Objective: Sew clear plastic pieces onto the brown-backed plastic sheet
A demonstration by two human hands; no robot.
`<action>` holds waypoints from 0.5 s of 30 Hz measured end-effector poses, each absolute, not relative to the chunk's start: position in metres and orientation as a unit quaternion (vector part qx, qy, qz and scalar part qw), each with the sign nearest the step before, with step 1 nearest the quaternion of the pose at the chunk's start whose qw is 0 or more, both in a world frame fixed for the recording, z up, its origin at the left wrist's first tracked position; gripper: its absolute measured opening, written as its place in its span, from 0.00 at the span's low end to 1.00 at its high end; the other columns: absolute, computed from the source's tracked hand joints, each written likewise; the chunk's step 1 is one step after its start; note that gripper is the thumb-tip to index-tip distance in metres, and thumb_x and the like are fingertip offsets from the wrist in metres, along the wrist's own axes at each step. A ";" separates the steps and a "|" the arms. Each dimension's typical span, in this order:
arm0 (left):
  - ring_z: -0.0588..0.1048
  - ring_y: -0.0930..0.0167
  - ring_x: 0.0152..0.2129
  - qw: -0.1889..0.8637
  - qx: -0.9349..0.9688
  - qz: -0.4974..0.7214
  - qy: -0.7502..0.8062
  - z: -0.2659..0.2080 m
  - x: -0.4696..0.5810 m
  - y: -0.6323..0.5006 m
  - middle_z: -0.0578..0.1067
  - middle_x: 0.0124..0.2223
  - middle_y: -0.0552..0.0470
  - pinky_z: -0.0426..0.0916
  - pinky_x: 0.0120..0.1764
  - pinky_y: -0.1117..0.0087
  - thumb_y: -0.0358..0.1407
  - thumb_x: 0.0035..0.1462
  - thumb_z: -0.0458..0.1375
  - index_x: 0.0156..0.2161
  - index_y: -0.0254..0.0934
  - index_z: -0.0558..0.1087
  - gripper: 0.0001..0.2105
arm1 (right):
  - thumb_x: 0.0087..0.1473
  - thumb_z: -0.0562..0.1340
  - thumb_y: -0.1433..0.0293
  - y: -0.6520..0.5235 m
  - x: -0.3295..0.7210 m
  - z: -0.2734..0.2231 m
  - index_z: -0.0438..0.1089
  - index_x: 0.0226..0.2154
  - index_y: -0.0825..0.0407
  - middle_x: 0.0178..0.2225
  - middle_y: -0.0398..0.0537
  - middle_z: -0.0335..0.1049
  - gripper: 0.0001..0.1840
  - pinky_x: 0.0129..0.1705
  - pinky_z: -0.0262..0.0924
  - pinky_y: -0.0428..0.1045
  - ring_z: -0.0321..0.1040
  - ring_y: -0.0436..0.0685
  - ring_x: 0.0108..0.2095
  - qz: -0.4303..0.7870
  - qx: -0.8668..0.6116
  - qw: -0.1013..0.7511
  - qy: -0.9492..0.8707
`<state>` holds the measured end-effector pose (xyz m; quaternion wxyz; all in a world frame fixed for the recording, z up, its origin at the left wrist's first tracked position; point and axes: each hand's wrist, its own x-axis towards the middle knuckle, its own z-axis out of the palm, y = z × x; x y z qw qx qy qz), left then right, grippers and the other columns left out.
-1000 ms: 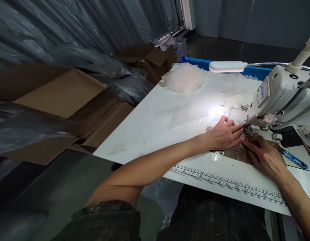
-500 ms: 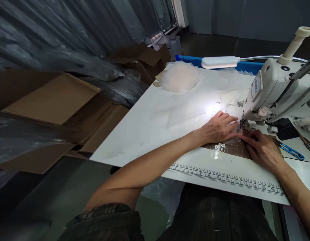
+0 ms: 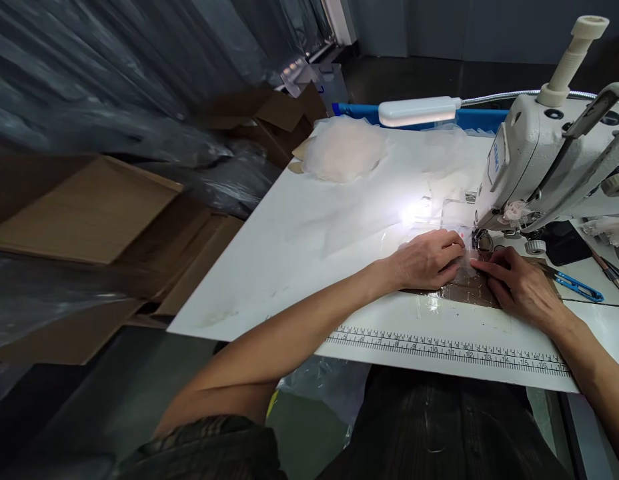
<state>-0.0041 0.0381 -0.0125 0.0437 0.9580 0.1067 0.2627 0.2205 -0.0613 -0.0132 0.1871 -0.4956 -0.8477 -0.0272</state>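
Sheer pc (image 3: 468, 248): by needle, sewing m/c (image 3: 519, 153), table R; apparently mid-work, finish n/v | L hand (image 3: 432, 260): half-curled on pc; R hand (image 3: 527, 290): index out, touching edge; grips can't tell | pile (image 3: 344, 150): far L, done/undone unclear

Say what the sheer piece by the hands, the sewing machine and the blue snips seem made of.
Sheer piece: perhaps fine gauze or film; the surface beneath shows through. Sewing machine: probably painted metal, white with soft sheen. Blue snips: likely smooth plastic handle, evenly coloured.
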 end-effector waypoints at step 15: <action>0.74 0.69 0.36 0.047 0.975 0.214 0.041 -0.010 -0.003 0.039 0.78 0.44 0.46 0.68 0.40 0.65 0.29 0.62 0.49 0.41 0.36 0.76 0.12 | 0.62 0.54 0.71 -0.061 0.221 -0.015 0.74 0.51 0.47 0.39 0.53 0.67 0.19 0.34 0.69 0.51 0.69 0.55 0.34 -0.017 -0.491 0.206 -0.846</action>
